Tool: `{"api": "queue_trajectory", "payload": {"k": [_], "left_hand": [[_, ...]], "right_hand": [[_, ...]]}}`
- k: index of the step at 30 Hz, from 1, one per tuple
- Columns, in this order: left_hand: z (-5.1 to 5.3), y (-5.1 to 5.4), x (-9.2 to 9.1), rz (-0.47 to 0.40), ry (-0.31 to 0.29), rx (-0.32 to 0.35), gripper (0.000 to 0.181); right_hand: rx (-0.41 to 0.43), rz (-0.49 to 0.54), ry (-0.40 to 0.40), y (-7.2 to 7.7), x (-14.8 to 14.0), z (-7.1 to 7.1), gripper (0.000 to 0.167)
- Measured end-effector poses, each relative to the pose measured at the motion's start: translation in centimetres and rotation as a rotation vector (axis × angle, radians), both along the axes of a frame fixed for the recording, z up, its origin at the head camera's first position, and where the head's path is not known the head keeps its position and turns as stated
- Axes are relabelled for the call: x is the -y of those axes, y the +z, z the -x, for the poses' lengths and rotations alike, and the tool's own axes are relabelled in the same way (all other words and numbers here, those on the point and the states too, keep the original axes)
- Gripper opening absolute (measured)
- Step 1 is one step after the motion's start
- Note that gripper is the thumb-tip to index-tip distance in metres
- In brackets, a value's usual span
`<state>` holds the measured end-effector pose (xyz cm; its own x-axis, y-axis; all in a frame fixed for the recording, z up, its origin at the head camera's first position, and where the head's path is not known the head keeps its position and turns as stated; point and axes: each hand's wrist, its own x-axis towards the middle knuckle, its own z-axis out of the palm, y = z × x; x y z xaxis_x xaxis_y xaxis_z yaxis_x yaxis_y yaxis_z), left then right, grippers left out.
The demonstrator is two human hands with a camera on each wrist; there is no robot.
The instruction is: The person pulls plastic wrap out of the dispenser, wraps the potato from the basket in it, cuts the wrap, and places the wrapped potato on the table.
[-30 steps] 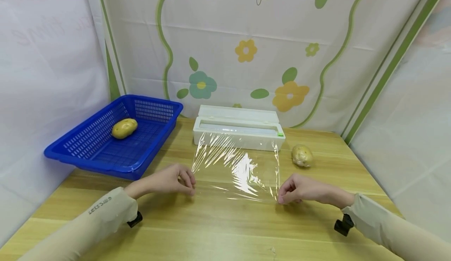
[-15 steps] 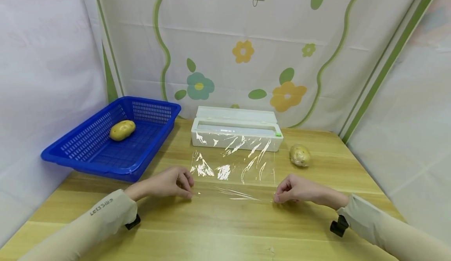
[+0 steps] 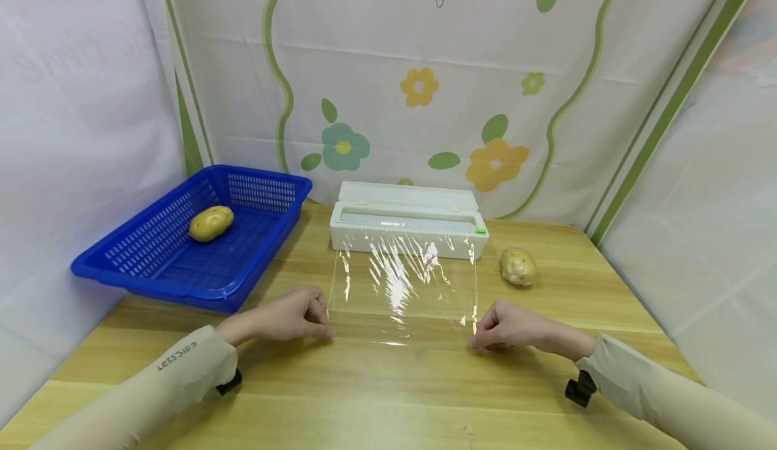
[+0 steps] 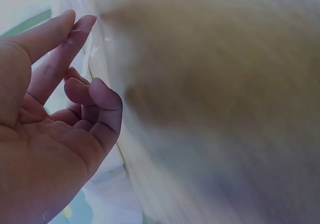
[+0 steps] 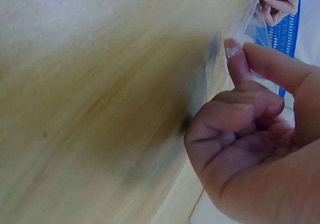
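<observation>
A clear sheet of plastic wrap (image 3: 394, 295) stretches from a white wrap dispenser box (image 3: 407, 237), whose lid stands up at the back, toward the person. My left hand (image 3: 294, 315) pinches its near left corner between thumb and index finger. The near right corner is pinched the same way by my right hand (image 3: 516, 328). In the left wrist view, a bit of film shows at the left hand's (image 4: 60, 99) fingertips. Crumpled film clings to the right hand's (image 5: 250, 119) index fingertip in the right wrist view.
At the left, a blue plastic basket (image 3: 267, 261) holds one potato (image 3: 211, 224). Another potato (image 3: 518, 266), with a shiny film around it, lies right of the dispenser. The wooden table (image 3: 364, 409) is bounded by printed cloth walls at the back and sides.
Both hands stay nearly in place, still pinching the wrap. The sheet looked slacker half a second ago and is tauter now; its glare has shifted. The head view has moved slightly.
</observation>
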<state>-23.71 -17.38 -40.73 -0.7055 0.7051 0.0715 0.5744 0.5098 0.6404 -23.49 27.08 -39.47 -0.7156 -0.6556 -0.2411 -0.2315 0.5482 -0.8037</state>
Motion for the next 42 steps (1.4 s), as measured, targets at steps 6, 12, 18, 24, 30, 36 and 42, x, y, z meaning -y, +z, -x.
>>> {"api": "queue_trajectory", "payload": {"k": [6, 12, 18, 24, 30, 36, 42], "left_hand": [[0.01, 0.04, -0.10, -0.014, 0.011, 0.026, 0.023], [-0.19, 0.11, -0.35, -0.015, 0.066, 0.048, 0.023], [-0.42, 0.21, -0.36, 0.002, 0.109, 0.039, 0.014], [-0.58, 0.19, -0.47, 0.017, 0.134, 0.072, 0.016], [-0.63, 0.36, -0.44, 0.013, 0.118, 0.090, 0.016], [-0.63, 0.44, -0.17, 0.008, 0.103, 0.100, 0.015], [-0.55, 0.28, 0.18, -0.007, 0.089, 0.096, 0.014]], "right_hand": [[-0.019, -0.035, -0.080, -0.19, 0.31, -0.32, 0.033], [-0.066, -0.071, -0.145, -0.23, 0.30, -0.49, 0.026], [-0.084, -0.075, -0.168, -0.08, 0.50, -0.76, 0.029], [-0.084, -0.063, -0.164, -0.01, 0.65, -0.96, 0.025], [-0.110, -0.057, -0.129, 0.05, 0.54, -0.86, 0.018], [-0.110, -0.048, -0.119, 0.02, 0.27, -0.73, 0.014], [-0.091, -0.047, -0.128, -0.01, -0.09, -0.70, 0.014]]}}
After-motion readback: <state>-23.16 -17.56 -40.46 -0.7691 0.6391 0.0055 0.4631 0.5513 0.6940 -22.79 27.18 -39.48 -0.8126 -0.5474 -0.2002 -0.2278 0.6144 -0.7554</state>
